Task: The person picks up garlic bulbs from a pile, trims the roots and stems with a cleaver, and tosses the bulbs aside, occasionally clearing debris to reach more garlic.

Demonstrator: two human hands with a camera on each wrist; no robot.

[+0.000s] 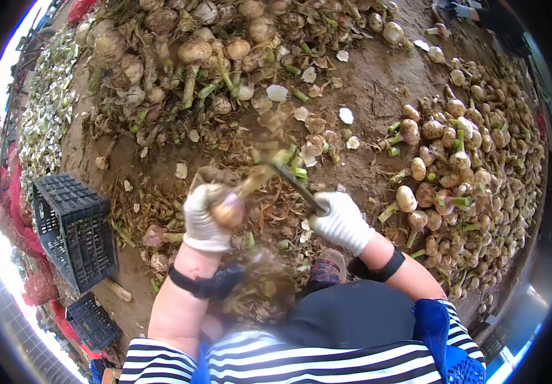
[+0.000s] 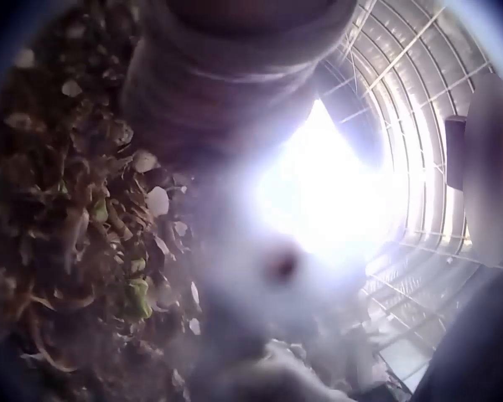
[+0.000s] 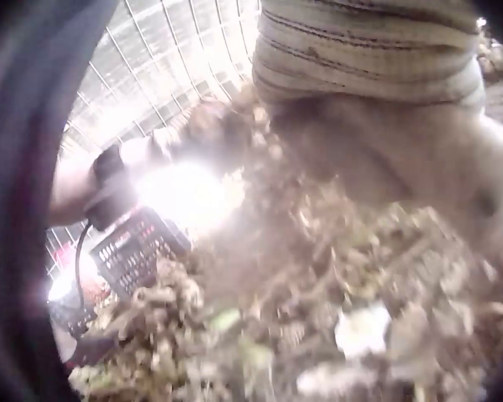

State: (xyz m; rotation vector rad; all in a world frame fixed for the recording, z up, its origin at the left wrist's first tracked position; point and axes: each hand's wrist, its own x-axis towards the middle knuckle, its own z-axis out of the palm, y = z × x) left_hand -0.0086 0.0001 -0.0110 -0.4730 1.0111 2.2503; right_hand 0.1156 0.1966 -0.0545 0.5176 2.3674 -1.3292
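Note:
In the head view, the gloved left hand [image 1: 207, 219] grips a garlic bulb [image 1: 228, 211], its stem slanting up to the right. The gloved right hand [image 1: 342, 221] holds the handle of a dark blade [image 1: 296, 186], whose far end lies at the blurred upper part of the stem [image 1: 264, 174]. Both wrists wear dark bands. In the left wrist view glare and blur hide most of the left hand's work. The right wrist view shows the right glove [image 3: 386, 126], blurred, above scattered peelings; the blade cannot be made out there.
Untrimmed garlic [image 1: 196, 51] is heaped at the upper left, with trimmed bulbs [image 1: 461, 160] spread along the right. Black crates [image 1: 74, 230] stand at the left beside red netting [image 1: 16, 198]. Peelings and stem pieces litter the ground, and a shoe [image 1: 330, 264] shows below the hands.

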